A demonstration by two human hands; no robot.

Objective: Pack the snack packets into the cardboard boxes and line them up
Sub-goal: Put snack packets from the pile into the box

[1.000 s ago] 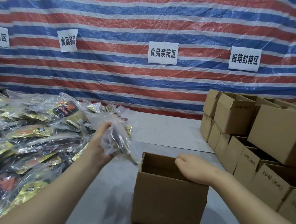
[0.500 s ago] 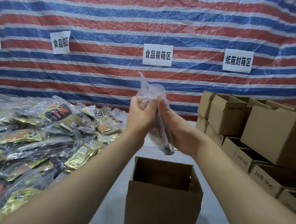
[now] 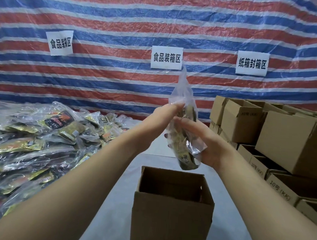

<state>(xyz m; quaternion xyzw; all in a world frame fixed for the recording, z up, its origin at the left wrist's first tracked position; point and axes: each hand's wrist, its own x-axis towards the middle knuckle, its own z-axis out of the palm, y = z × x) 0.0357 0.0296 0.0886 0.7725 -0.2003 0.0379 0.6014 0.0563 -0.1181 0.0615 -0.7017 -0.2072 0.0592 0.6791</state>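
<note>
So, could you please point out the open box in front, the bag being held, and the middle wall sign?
Open cardboard box [image 3: 172, 221], head view: its front wall.
Clear snack bag [image 3: 185, 140], head view: its middle, between both hands.
Middle wall sign [image 3: 166, 57], head view: its centre.

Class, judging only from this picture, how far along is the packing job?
Done: little; the open box looks empty. In hand: the left hand and right hand hold a clear bag of packets above it. Left: the packet pile and the open stacked boxes.
</note>
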